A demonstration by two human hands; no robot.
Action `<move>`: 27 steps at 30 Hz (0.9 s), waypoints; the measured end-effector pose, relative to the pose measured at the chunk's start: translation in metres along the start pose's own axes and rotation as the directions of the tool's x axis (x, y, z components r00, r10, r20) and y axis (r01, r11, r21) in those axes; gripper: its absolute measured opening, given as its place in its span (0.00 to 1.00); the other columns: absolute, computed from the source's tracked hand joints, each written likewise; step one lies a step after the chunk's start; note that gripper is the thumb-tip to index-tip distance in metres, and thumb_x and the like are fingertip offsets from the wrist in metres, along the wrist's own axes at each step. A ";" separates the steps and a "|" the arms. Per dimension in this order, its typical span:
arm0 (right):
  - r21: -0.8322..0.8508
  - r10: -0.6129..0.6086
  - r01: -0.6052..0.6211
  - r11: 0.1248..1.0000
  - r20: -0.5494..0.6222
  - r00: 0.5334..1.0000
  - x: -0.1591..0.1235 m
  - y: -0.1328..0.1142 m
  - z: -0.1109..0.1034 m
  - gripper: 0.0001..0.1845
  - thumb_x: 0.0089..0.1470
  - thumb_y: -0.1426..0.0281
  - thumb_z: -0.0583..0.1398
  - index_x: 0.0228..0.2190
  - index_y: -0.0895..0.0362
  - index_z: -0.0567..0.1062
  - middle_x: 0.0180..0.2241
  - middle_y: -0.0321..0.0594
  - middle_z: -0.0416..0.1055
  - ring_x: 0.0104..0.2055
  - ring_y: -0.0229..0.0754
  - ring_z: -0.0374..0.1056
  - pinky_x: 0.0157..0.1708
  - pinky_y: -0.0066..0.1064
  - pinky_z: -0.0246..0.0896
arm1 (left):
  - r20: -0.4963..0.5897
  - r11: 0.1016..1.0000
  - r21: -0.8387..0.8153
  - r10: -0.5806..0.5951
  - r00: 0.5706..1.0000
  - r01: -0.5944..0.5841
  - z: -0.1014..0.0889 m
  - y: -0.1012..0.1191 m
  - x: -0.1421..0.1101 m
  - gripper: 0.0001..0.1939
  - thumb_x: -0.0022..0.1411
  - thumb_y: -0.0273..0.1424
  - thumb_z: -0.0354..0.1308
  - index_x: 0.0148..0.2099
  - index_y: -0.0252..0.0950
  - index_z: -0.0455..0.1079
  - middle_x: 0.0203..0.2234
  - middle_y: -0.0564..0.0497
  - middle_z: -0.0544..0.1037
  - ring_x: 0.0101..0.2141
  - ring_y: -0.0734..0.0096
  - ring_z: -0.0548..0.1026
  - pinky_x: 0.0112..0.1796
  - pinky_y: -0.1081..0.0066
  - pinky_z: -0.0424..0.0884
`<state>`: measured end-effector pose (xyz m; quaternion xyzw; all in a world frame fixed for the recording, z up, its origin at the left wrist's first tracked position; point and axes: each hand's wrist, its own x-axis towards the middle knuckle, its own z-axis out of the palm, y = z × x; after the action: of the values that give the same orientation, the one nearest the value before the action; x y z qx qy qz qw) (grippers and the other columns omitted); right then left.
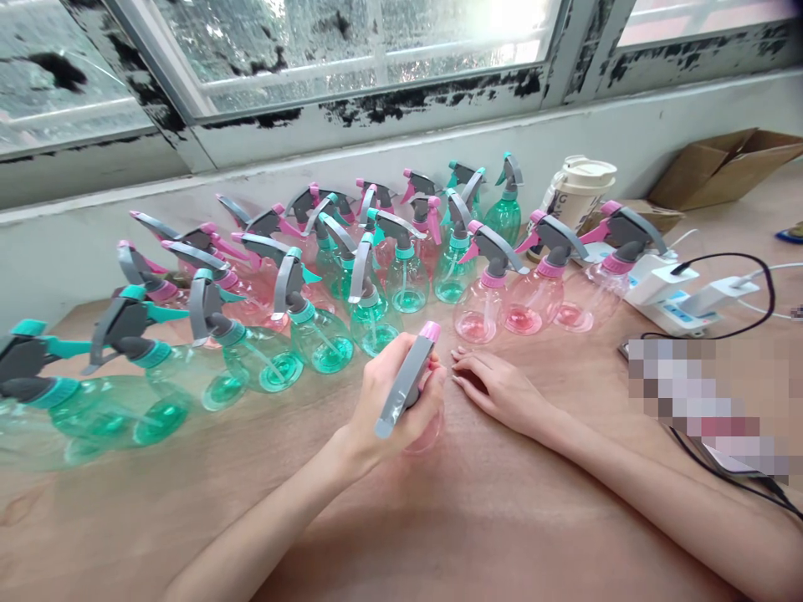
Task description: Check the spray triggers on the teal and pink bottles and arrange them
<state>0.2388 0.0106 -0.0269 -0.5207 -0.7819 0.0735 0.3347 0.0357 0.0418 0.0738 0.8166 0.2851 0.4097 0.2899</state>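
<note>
My left hand (392, 389) is wrapped round the neck of a pink spray bottle (427, 431), just under its grey and pink trigger head. The bottle stands on the wooden table (502, 518), partly hidden by my fingers. To its right rests my right hand (493, 380), fingers loosely curled with the tips on the tabletop and nothing seen in them. Beyond the hands, green spray bottles (323, 341) stand in a row to the left. Pink spray bottles (480, 318) stand just ahead on the right, with several more of both colours behind.
A white lidded cup (580, 188) stands at the back right near a cardboard box (721, 171). White chargers on a power strip (668, 301) trail cables. At the right lies a blurred-out flat device (703, 410). A wall and window frame (376, 109) bound the far side.
</note>
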 end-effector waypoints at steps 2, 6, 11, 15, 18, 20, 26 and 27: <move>-0.003 -0.001 0.001 1.000 -0.004 1.000 0.000 0.001 0.001 0.07 0.60 0.73 0.55 0.40 0.54 0.72 0.44 0.48 0.76 0.51 0.51 0.72 0.49 0.47 0.70 | 0.007 1.000 -0.026 0.004 1.000 -0.004 0.000 -0.001 -0.002 0.09 0.62 0.29 0.54 0.45 0.37 0.68 0.34 0.49 0.76 0.31 0.68 0.75 0.34 0.68 0.72; -0.008 -0.004 0.004 1.000 -0.009 1.000 -0.001 0.002 0.002 0.07 0.60 0.73 0.55 0.40 0.55 0.71 0.44 0.49 0.76 0.51 0.52 0.72 0.50 0.47 0.69 | -0.006 0.998 -0.056 0.018 1.000 -0.018 0.001 -0.003 -0.005 0.18 0.62 0.27 0.53 0.55 0.38 0.65 0.47 0.44 0.76 0.46 0.61 0.76 0.43 0.65 0.73; -0.006 -0.015 0.015 1.000 -0.008 1.000 0.000 0.001 0.001 0.07 0.60 0.73 0.55 0.41 0.55 0.71 0.46 0.50 0.76 0.52 0.52 0.72 0.50 0.47 0.69 | -0.017 0.999 -0.050 0.001 1.000 -0.002 0.003 -0.002 -0.008 0.20 0.61 0.25 0.53 0.57 0.38 0.64 0.50 0.43 0.75 0.49 0.59 0.75 0.44 0.64 0.74; -0.003 -0.016 0.016 1.000 -0.011 1.000 0.000 0.001 0.001 0.07 0.60 0.73 0.55 0.40 0.55 0.72 0.45 0.49 0.76 0.51 0.52 0.72 0.49 0.47 0.70 | -0.012 0.999 -0.026 -0.030 0.999 0.030 0.002 -0.001 -0.009 0.20 0.62 0.26 0.53 0.56 0.37 0.64 0.50 0.42 0.75 0.49 0.59 0.75 0.40 0.66 0.75; -0.001 -0.012 0.012 1.000 -0.014 1.000 0.000 0.001 0.001 0.07 0.60 0.73 0.55 0.40 0.55 0.72 0.45 0.49 0.76 0.51 0.52 0.72 0.50 0.47 0.69 | -0.012 1.000 -0.015 -0.027 1.000 0.027 0.002 -0.001 -0.009 0.19 0.62 0.27 0.53 0.56 0.37 0.65 0.48 0.43 0.75 0.48 0.59 0.75 0.41 0.65 0.75; -0.001 -0.010 0.010 1.000 -0.014 1.000 0.000 0.002 0.001 0.07 0.60 0.73 0.56 0.40 0.55 0.72 0.45 0.49 0.76 0.51 0.51 0.72 0.50 0.47 0.69 | -0.011 1.000 -0.015 -0.027 1.000 0.027 0.002 -0.002 -0.009 0.18 0.63 0.27 0.53 0.55 0.37 0.65 0.48 0.43 0.75 0.48 0.59 0.75 0.42 0.64 0.75; -0.004 -0.008 0.008 1.000 -0.010 1.000 0.001 0.000 0.000 0.06 0.60 0.73 0.56 0.40 0.56 0.71 0.45 0.50 0.76 0.51 0.51 0.72 0.50 0.47 0.69 | -0.027 0.999 -0.040 -0.031 0.999 0.030 0.004 -0.003 -0.011 0.15 0.64 0.27 0.53 0.53 0.37 0.66 0.47 0.43 0.75 0.47 0.60 0.76 0.43 0.63 0.75; -0.004 -0.008 0.008 1.000 -0.011 1.000 0.001 0.000 -0.001 0.06 0.60 0.73 0.56 0.40 0.56 0.71 0.45 0.50 0.76 0.51 0.51 0.72 0.50 0.47 0.69 | -0.027 0.999 -0.043 -0.028 0.999 0.027 0.004 -0.003 -0.011 0.15 0.63 0.27 0.53 0.53 0.37 0.66 0.47 0.43 0.75 0.47 0.60 0.76 0.44 0.62 0.75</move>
<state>0.2387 0.0113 -0.0259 -0.5188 -0.7823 0.0678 0.3380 0.0325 0.0351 0.0642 0.8005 0.2914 0.4228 0.3091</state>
